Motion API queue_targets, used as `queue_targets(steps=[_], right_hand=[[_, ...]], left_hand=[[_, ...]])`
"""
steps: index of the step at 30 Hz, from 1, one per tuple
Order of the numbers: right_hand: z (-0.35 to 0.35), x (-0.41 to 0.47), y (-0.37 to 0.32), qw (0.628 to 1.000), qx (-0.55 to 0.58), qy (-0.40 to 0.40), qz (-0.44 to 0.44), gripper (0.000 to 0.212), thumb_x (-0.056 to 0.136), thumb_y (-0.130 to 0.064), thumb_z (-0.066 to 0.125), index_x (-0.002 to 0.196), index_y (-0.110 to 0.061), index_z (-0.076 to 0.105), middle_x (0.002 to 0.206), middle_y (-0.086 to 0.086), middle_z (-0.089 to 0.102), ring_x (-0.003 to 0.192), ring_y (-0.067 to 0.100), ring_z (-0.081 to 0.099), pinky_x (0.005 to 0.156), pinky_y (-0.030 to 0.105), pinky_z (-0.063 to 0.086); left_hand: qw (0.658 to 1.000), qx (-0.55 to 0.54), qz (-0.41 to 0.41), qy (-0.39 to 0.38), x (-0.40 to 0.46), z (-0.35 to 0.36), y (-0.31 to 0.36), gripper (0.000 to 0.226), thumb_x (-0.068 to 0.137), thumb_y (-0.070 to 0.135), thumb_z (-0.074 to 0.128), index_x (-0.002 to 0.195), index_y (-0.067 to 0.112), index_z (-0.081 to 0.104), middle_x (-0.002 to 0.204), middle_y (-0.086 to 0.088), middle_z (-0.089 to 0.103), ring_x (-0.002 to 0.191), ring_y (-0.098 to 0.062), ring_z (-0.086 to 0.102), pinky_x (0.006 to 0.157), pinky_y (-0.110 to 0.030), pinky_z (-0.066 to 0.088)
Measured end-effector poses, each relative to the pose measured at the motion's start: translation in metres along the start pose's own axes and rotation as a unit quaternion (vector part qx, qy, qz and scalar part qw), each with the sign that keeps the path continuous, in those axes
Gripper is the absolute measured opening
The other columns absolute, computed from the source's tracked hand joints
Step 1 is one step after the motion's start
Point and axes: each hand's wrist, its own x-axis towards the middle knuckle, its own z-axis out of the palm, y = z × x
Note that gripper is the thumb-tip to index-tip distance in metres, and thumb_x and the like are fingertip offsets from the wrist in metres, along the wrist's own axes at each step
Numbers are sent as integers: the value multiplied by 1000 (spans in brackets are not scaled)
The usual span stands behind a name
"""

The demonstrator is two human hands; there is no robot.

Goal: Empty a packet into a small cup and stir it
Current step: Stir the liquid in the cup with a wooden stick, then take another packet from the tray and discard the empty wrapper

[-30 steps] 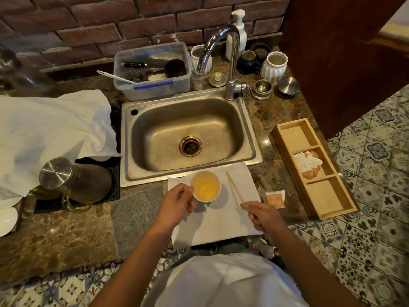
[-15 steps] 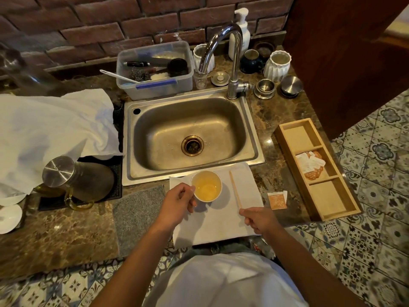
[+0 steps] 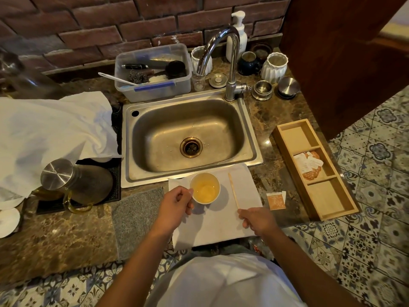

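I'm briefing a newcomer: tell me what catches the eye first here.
The small cup of yellowish liquid on the white napkin at the counter's front, the left hand gripping its side. Beside it lies a wooden stir stick, the right hand at its near end. Behind sits the steel sink.

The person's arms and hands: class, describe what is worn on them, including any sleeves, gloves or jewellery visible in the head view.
Both forearms are bare up to where the frame cuts them off, with no sleeves showing. The left hand and right hand wear no gloves, and no rings, watch or bracelets are visible. A white garment covers the torso below.
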Motion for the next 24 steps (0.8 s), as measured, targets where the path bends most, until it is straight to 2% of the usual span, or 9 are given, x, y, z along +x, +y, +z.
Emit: queue_targets(steps=[6,11,15,17,21,24], right_hand=[[-6,-7,-9,999,-11,5,-41,25,89,-27,71,77,-5,74,58,4,69,41,8,48,44,23,36],[-21,-18,-22,993,-26,23,-108,25,91,-26,70,76,-6,77,60,2,71,62,18,61,57,25,41],[-41,-24,-27,990,-21,69,-122,25,90,-33,69,76,-13,76,63,2,74,72,22,66,67,30,46],[-54,-25,-24,986,-34,107,-124,25,90,-33,68,75,-15,75,65,1,73,73,19,65,67,30,47],[-75,-25,-4,976,-36,168,-137,22,92,-33,66,78,-17,73,69,0,72,71,16,66,72,34,52],[-87,-24,9,971,-49,205,-116,16,94,-31,66,85,-20,72,72,-2,72,71,12,65,61,25,43]], left_hand=[[997,67,26,40,-5,5,3,30,100,30,60,77,12,65,63,-2,67,52,-9,58,46,-14,43],[994,64,24,84,-8,2,11,31,99,39,60,75,19,65,65,0,67,60,-17,62,56,-29,50],[982,123,82,116,-15,-2,33,27,98,47,57,86,25,68,66,4,69,65,-12,66,64,-39,56],[982,113,117,91,-20,5,52,19,98,42,60,91,27,69,67,6,70,64,-6,66,64,-38,56],[982,89,167,11,-26,37,86,8,97,35,63,93,31,69,69,9,67,68,-9,66,66,-36,54],[974,111,190,-45,-20,69,96,7,96,37,64,97,33,69,69,6,67,68,-11,65,67,-41,57]])
